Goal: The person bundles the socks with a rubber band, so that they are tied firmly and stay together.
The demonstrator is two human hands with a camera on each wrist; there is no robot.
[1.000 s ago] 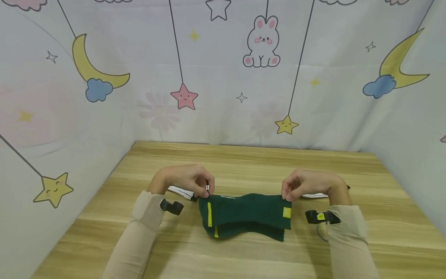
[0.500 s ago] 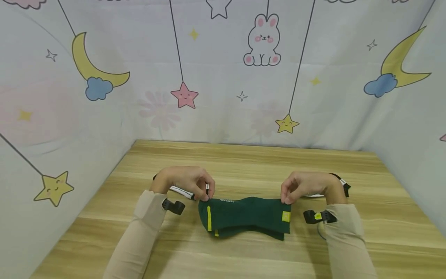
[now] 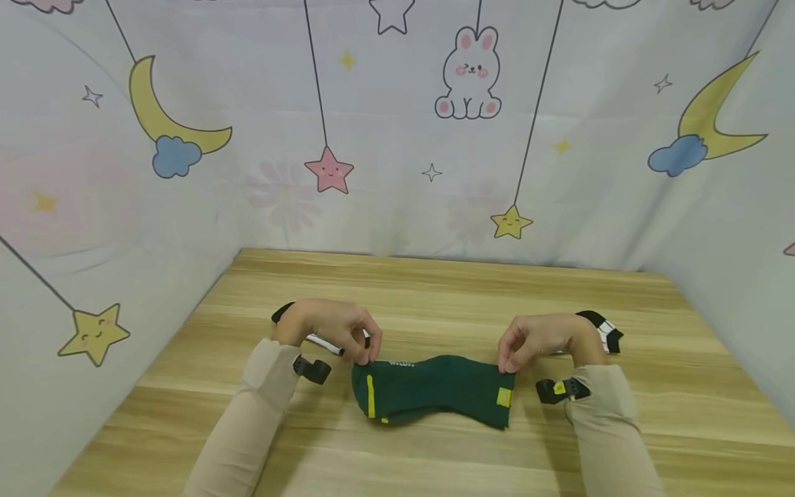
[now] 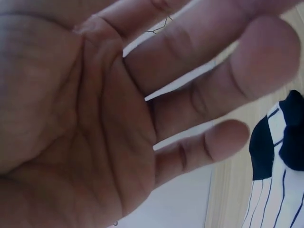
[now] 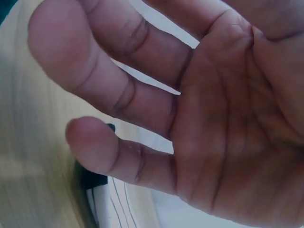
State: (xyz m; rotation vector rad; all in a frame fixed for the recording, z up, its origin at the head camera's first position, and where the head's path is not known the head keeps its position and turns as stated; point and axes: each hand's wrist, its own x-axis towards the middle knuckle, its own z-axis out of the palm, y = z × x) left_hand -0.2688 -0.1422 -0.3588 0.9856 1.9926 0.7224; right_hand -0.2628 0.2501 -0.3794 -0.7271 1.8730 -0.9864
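Note:
A dark green sock (image 3: 435, 390) lies lengthwise in front of me in the head view, with a yellow stripe near its toe and a yellow patch at its cuff. Beneath it a second green sock barely shows, its yellow mark peeking out at the near edge. My left hand (image 3: 332, 328) pinches the far edge at the toe end. At the cuff end, the far corner is pinched by my right hand (image 3: 539, 339). Both wrist views show the palms and the other fingers; the pinching fingertips are out of sight there.
Behind my left hand lies a white sock with black stripes (image 4: 268, 190), partly hidden by the wrist. A similar black and white sock (image 3: 609, 335) lies behind my right hand. Patterned cloth (image 3: 397, 207) hangs around the wooden table (image 3: 397, 283).
Both hands have come down and slightly nearer, the right one also moving left. The upper green sock has settled over the lower one, so less of the lower sock shows.

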